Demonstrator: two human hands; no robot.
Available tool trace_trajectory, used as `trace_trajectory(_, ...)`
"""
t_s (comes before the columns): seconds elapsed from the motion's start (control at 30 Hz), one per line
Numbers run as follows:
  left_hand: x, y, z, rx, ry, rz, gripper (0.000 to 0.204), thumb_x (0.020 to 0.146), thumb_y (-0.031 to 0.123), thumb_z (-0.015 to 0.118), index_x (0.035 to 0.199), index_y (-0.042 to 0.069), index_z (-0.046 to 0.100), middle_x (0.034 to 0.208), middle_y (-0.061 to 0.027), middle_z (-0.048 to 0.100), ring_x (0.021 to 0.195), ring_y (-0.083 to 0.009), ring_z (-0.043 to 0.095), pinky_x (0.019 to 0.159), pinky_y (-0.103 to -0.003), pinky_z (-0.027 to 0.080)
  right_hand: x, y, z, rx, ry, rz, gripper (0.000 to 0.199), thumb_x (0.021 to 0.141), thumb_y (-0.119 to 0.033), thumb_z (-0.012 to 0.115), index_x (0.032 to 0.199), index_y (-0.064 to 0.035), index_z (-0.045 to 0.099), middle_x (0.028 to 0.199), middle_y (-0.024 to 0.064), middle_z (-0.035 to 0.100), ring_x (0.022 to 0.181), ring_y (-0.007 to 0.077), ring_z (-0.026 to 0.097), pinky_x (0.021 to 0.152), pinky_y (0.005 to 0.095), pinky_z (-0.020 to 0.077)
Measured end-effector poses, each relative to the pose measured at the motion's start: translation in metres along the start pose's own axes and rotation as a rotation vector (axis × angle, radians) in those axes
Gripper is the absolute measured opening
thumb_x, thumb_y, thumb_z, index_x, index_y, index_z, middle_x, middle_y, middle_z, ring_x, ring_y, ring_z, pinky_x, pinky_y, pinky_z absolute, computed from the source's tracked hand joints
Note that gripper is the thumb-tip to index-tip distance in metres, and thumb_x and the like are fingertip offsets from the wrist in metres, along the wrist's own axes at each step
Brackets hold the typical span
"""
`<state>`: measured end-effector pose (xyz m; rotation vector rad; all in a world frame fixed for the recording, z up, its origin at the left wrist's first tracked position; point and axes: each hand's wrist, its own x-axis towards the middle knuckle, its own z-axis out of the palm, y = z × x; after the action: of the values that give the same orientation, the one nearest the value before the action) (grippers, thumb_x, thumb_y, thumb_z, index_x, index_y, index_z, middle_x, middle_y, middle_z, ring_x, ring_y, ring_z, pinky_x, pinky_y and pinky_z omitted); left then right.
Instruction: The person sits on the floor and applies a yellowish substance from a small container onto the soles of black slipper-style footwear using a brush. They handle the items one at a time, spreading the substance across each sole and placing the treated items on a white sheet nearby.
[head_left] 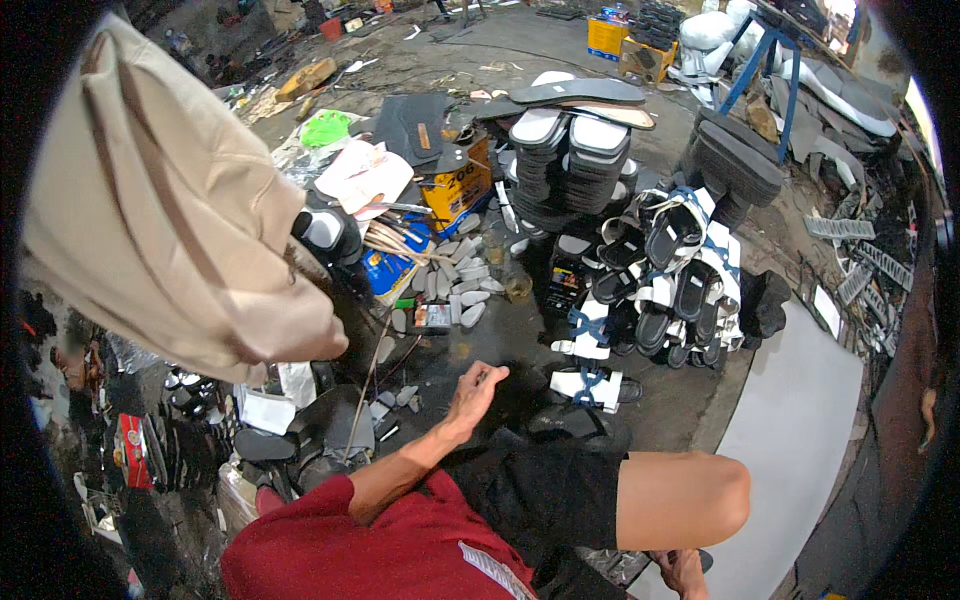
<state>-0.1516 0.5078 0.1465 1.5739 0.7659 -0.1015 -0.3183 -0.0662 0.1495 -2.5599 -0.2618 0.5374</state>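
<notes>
My left hand (pixel 476 394) is held over the dark floor, its fingers curled in and the thumb along them. What it grips, if anything, is too small to make out. Right of it lies a black and white sandal (pixel 590 387) with a blue strap, apart from the hand. Beyond that sandal is another blue-and-white strap piece (pixel 583 330) beside a heap of similar sandals (pixel 685 270). At the lower edge, my right hand (pixel 684 572) shows past my bare knee, fingers closed by a small dark edge I cannot identify.
Tall stacks of shoe soles (pixel 570 160) stand ahead. Loose grey wedge-shaped pieces (pixel 460 275) lie by a yellow box (pixel 462 185). A beige cloth (pixel 170 200) fills the left side. A pale grey sheet (pixel 790 420) stretches along the right, and a blue metal stand (pixel 765 70) rises behind.
</notes>
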Motion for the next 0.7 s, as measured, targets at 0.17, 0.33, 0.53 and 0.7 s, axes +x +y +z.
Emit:
trace_trajectory(0.17,0.029,-0.007,0.005,0.253,-0.166,0.044,0.05,0.104,0.055,0.072,0.107,0.005,0.066,0.098,-0.0073,0.068,0.092,-0.0176,0.064,0.083,-0.04,0.052,0.016,-0.029,-0.006,-0.009,0.023,0.232,0.03,0.101,-0.022,0.078,0.121,-0.0019,0.071,0.105,0.0204,0.078,0.09,0.0332,0.077,0.08,0.0459,0.0628)
trace_trajectory(0.33,0.103,-0.052,-0.023,0.621,-0.196,0.239,0.058,0.097,0.06,0.084,0.099,0.001,0.082,0.075,-0.0204,0.071,0.068,-0.0305,0.067,0.071,-0.046,0.056,0.079,-0.094,-0.003,0.057,0.043,0.41,0.03,0.102,-0.023,0.078,0.122,-0.0017,0.071,0.104,0.0201,0.078,0.09,0.0326,0.077,0.08,0.0456,0.0628)
trace_trajectory(0.53,0.159,-0.019,-0.041,0.878,0.094,0.899,0.043,0.093,0.034,0.091,0.117,0.001,0.078,0.099,-0.0243,0.074,0.1,-0.0426,0.072,0.092,-0.051,0.056,0.155,-0.135,-0.003,0.064,0.069,0.507,0.03,0.103,-0.023,0.077,0.122,-0.0015,0.071,0.104,0.0197,0.078,0.09,0.0318,0.077,0.08,0.0452,0.0628)
trace_trajectory(0.7,0.301,0.108,-0.023,0.174,0.311,0.712,0.022,0.108,0.016,0.07,0.103,-0.004,0.078,0.093,-0.0101,0.078,0.084,-0.0156,0.069,0.081,-0.038,0.056,0.186,-0.145,-0.003,0.063,0.057,0.544,0.03,0.103,-0.024,0.076,0.122,-0.0013,0.071,0.104,0.0194,0.078,0.09,0.0311,0.077,0.08,0.045,0.0628)
